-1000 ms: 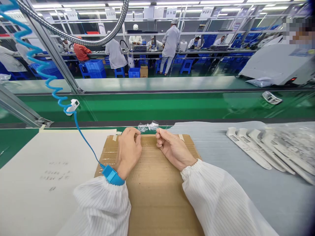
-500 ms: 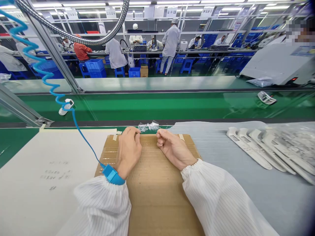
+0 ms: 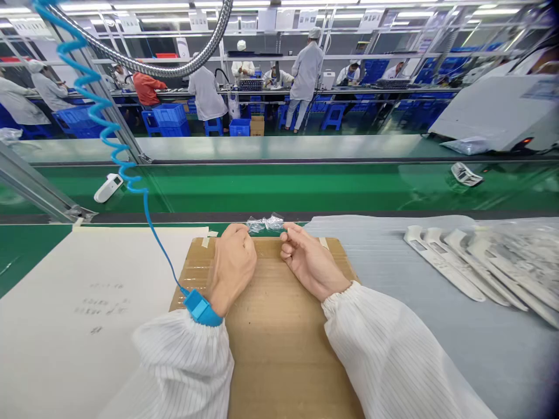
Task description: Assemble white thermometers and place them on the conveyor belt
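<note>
Small clear plastic bag (image 3: pixel 264 224), crinkled and narrowed in the middle like a bow. It's right at the far edge of the cardboard (image 3: pixel 283 349).

This is a factory assembly hall, likely for electronics. A green conveyor belt (image 3: pixel 279 189) runs along the workstation, and an anti-static wrist strap (image 3: pixel 201 308) is in use. Workers in white smocks (image 3: pixel 307 73) staff further lines among blue plastic crates (image 3: pixel 169 115).

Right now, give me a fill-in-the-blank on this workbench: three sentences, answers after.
The left hand and right hand reach to a clear plastic packet, which sits just beyond the ____ edge of the cardboard sheet.
The blue wrist strap is on the person's ____ wrist.
The white plastic pieces lie on the person's ____ side of the cardboard sheet.

Answers: far, left, right.
</note>
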A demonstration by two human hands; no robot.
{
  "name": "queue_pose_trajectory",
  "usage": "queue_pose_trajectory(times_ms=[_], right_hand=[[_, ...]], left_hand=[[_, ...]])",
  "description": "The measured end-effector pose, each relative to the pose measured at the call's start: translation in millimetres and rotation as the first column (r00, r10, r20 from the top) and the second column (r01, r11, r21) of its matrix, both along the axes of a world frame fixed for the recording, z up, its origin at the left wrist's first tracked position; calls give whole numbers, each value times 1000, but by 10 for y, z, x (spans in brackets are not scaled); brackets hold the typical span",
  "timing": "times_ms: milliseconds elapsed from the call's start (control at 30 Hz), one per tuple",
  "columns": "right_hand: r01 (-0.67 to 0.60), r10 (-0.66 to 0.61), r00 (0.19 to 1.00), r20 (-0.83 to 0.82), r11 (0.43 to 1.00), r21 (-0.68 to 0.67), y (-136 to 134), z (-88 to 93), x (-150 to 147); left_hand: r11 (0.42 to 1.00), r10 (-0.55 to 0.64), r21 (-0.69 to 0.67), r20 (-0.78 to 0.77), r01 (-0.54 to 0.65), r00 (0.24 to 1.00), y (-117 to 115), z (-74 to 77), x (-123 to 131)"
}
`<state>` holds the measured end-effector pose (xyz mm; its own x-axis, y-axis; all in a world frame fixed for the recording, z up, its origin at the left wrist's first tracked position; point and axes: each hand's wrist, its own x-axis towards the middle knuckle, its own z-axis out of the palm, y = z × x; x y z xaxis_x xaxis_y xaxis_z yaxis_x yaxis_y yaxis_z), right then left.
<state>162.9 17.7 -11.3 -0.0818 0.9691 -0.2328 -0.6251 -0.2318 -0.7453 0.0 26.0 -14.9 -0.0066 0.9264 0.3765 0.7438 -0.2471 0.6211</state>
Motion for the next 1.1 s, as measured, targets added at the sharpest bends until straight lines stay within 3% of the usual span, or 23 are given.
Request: queue_pose_trajectory(times_ms=[367,800,1100], right_hand=[[-34,32,999,31,998,59,-22,-34,19],[-14,13,1000,13,1000,11,-24,-7,4],[0,0,1000,17,1000,12,-9,-31,7]], left_hand=[[1000,-20,-19,21,20,1000,-35,45,-13],[994,-35,109,39,30,999,-42,12,-29],[992,-85,104,76,77,993,-58,21,-21]])
